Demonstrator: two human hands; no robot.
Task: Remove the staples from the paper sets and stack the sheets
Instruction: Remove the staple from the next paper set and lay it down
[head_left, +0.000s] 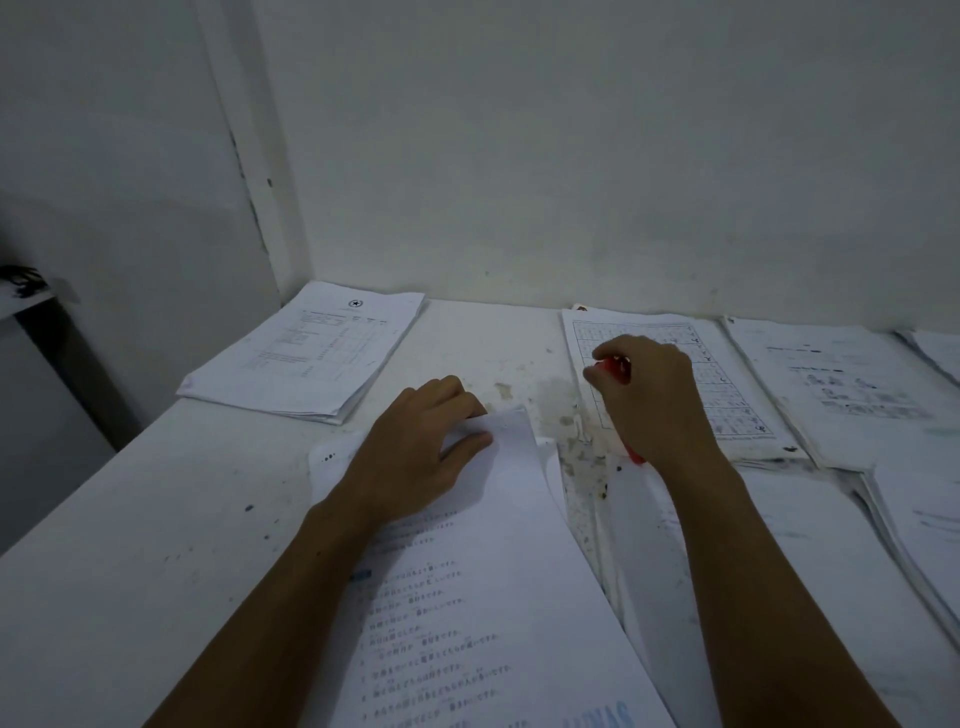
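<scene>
Mid-removal, probably. Left hand (415, 447) pinches top corner of paper set (467, 597), frame centre; right hand (649, 395) grasps red staple remover (613, 368). Next: bring remover to that corner.

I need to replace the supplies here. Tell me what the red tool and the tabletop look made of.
Red tool: probably glossy plastic, judging by its bright, even colour; the right hand hides most of it.
Tabletop: a hard, matt white surface, perhaps laminate or painted board; it is stained and speckled.
</scene>
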